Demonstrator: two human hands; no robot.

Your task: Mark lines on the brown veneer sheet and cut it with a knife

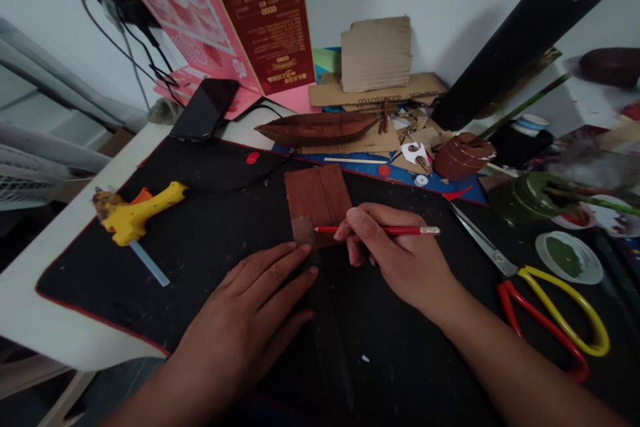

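Note:
My right hand [395,247] pinches a red pencil [405,231], whose tip points left at the edge of a clear ruler [320,293]. Stretched out flat, my left hand [265,300] presses its fingertips on that ruler. The ruler's far end overlaps a brown painted square of card [319,193] lying on the black mat [200,233]. Part of the card is hidden behind my right hand and the pencil. Scissors [510,273] with yellow and red handles lie to the right of my right hand.
A yellow glue gun [137,213] lies on the left, a phone [205,107] behind it. At the back are a brown boat-shaped piece [317,128] and cardboard [375,53]. Paint jars [463,157] and a dish of green paint [570,257] stand on the right.

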